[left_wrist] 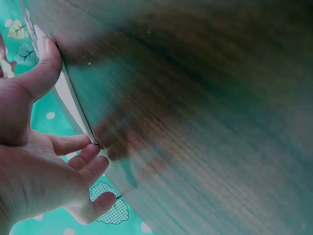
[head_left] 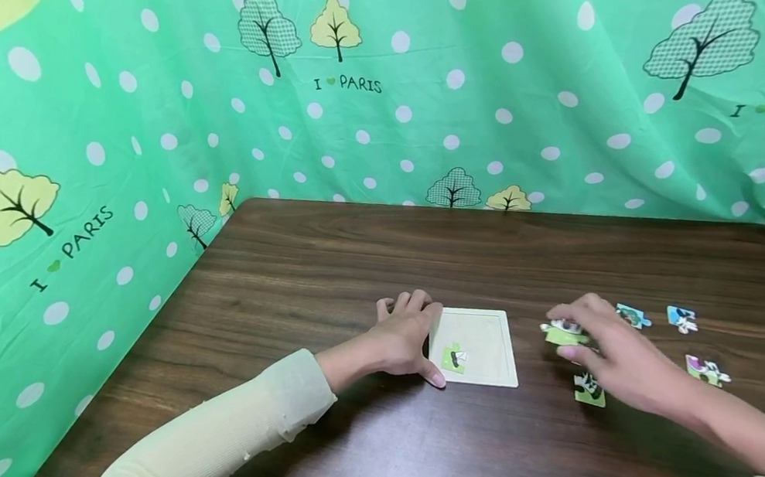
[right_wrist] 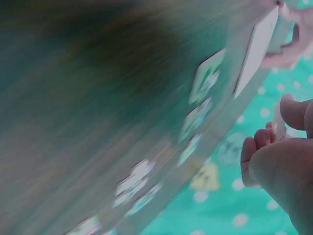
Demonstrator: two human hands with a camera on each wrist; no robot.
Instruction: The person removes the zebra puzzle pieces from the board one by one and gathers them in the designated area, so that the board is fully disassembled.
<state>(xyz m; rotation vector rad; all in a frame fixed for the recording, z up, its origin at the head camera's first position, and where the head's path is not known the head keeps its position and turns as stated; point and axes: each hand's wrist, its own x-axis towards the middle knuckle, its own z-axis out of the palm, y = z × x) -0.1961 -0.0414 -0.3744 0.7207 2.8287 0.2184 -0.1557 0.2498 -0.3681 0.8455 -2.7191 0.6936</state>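
A white square puzzle tray [head_left: 483, 342] lies on the table with one green puzzle piece [head_left: 454, 358] in its near left part. My left hand [head_left: 403, 338] holds the tray's left side, thumb at the near corner and index finger at the far one; the left wrist view shows this hand [left_wrist: 54, 142] along the tray edge. To the right of the tray, my right hand [head_left: 612, 352] pinches a green-and-white puzzle piece [head_left: 564, 335] between thumb and fingers. In the right wrist view only a pale edge [right_wrist: 279, 122] of it shows.
Below the right hand lies a panda puzzle piece [head_left: 590, 390]. Farther right are a blue-edged piece [head_left: 632, 316], a blue-and-white piece [head_left: 682, 319] and a pink-and-green piece [head_left: 706, 370]. A green dotted cloth [head_left: 363, 159] hangs behind the dark wooden table [head_left: 325, 256].
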